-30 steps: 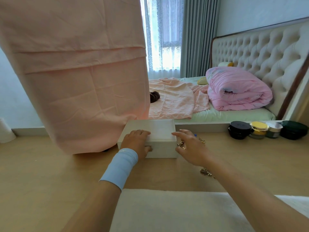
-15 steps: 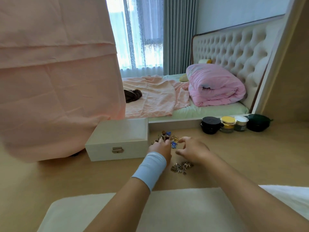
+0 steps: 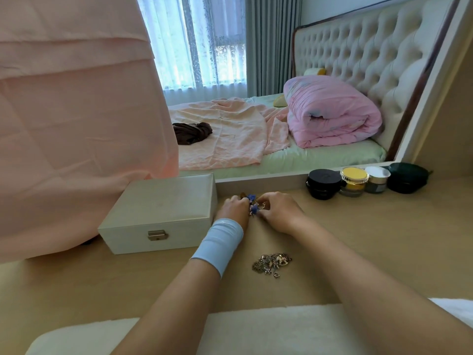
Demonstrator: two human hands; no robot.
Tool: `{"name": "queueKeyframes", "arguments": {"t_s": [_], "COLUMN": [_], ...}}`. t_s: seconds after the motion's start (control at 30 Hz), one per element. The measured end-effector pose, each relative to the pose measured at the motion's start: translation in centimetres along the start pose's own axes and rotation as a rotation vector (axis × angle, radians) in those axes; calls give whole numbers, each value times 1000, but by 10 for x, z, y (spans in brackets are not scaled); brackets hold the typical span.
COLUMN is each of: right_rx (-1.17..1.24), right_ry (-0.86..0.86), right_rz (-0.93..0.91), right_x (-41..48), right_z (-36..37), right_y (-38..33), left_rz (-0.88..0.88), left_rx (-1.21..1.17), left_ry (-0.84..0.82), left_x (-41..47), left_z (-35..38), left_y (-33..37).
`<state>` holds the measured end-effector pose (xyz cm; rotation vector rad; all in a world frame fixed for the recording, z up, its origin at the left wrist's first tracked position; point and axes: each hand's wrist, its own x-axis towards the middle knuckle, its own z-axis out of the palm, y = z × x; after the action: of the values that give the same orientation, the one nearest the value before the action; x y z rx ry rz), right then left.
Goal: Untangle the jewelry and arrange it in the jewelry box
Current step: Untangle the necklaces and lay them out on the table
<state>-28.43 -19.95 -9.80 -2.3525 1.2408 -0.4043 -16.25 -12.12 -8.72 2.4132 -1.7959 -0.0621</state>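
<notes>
A white jewelry box with a gold clasp sits closed on the wooden tabletop, left of centre. Just right of it lies a tangle of jewelry with blue flower pieces. My left hand, with a light blue wristband, and my right hand meet over this tangle, fingers curled into it. Most of the tangle is hidden by my fingers. A second heap of gold chains and charms lies nearer me, untouched.
Several small cosmetic jars stand at the back right by a large mirror that reflects a bed. A pink cloth hangs over the mirror's left part, down behind the box. A white cushion lies at the table's near edge.
My hands left the jewelry box and moved right to the blue-flowered tangle. They now close in on it from both sides. The view has shifted right.
</notes>
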Motion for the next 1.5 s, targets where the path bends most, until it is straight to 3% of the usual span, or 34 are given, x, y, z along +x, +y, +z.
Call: {"name": "queueKeyframes", "arguments": {"t_s": [0.13,0.3,0.47,0.63,0.93,1.07,1.3,1.4,1.5], "right_rx": [104,194,266,190,-8,-91,-179,-81,209], "right_ry": [4,-28,-168,-257,-192,-365,-368,-326,-172], "right_rz": [-45,-103,-124,-99,-136,-130,-108,-166,-197], "right_x": [-18,-56,-92,-109,-112,-115,-113,-114,-116], "right_z": [-10,-32,-45,-41,-45,-40,-33,-41,-56], "right_y": [9,11,15,10,0,-11,-11,-11,-13], "left_rz": [23,120,220,225,239,301,321,316,321], "left_rx": [-88,-188,-368,-381,-500,-475,-355,-421,-766], "left_ry": [62,24,-4,-37,28,-57,-136,-107,-45], "left_x": [-11,-44,-73,-89,-87,-89,-90,-91,-90], "left_z": [3,-4,-6,7,6,-2,-1,-3,-5], "left_y": [1,3,10,8,-12,-10,-4,-8,-8]}}
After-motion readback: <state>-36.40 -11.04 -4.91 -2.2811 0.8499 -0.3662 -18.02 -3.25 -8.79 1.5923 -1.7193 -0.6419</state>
